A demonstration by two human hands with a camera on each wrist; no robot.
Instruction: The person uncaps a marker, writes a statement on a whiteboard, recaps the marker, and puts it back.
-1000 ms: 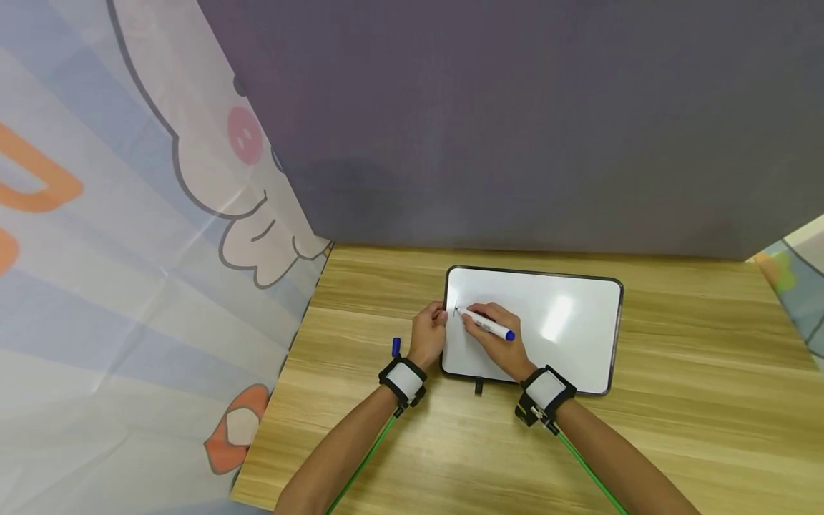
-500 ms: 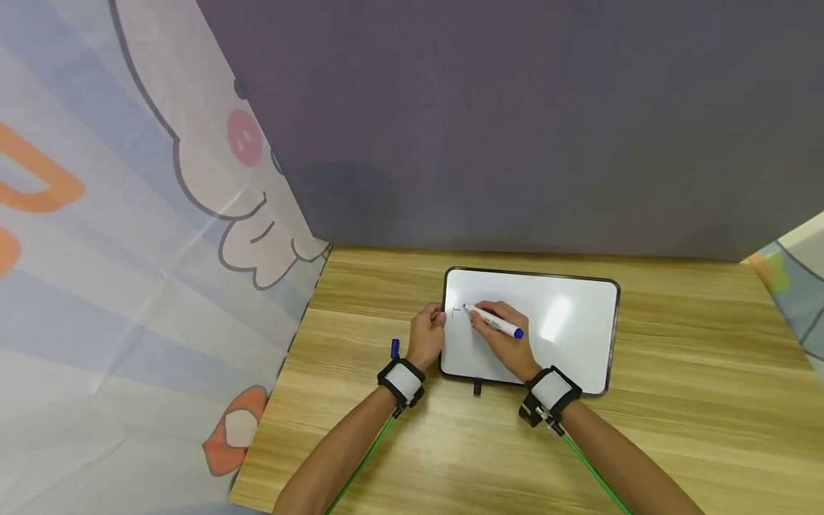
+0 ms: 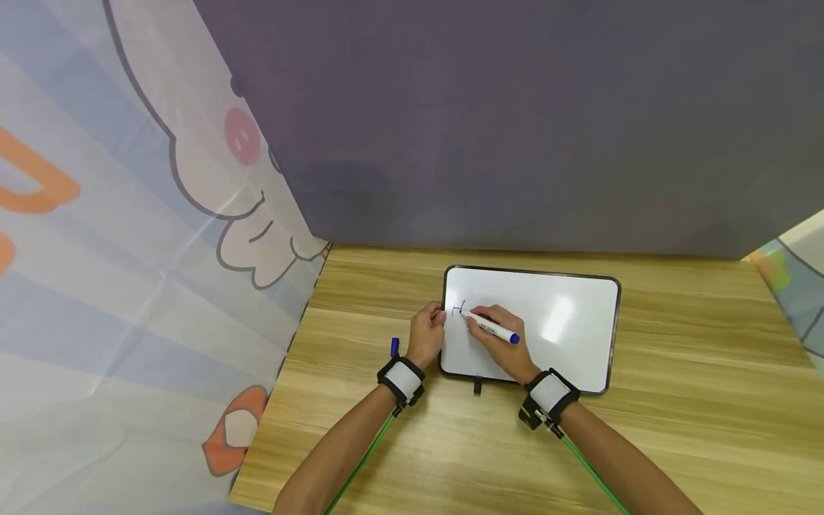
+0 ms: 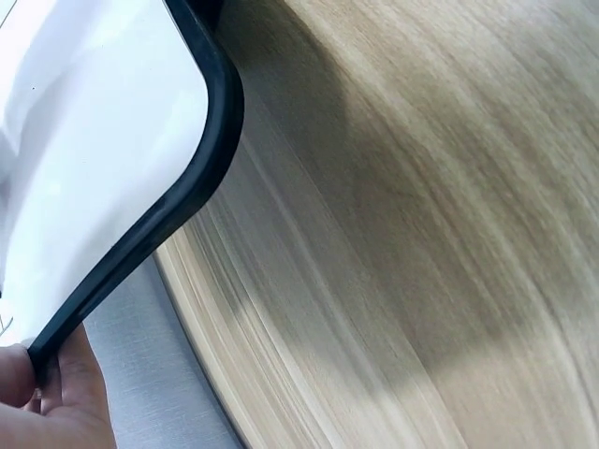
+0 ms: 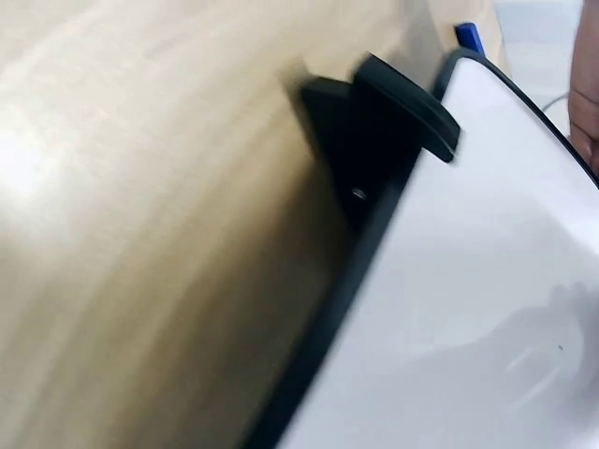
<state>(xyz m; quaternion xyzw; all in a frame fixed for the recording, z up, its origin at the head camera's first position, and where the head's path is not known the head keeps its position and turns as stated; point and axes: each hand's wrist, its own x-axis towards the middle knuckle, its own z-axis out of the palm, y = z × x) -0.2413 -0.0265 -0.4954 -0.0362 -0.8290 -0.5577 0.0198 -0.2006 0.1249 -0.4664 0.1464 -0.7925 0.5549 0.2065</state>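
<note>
A whiteboard (image 3: 566, 357) with a black frame stands over the wooden table in the head view. My left hand (image 3: 426, 337) pinches its left edge, thumb on the front and fingers behind, as the left wrist view shows at the frame (image 4: 140, 229). In my right hand (image 3: 507, 352) I grip a white marker pen (image 3: 492, 327) with a blue end. Its tip is at the board's left part, right by dark strokes (image 3: 458, 308) shaped like an H. The right wrist view shows neither the pen nor my right hand, only the board (image 5: 468, 281) and my left fingers.
A blue pen cap (image 3: 395, 347) lies on the wooden table (image 3: 360, 300) left of the board, beside my left wrist. At the board's lower edge is a black stand or clip (image 5: 384, 122). A dark grey panel (image 3: 515, 143) rises behind the table.
My right hand shifts right, then back down and left with the marker pen. The strokes grow from a small mark to an H shape. My left hand stays at the board's edge.
</note>
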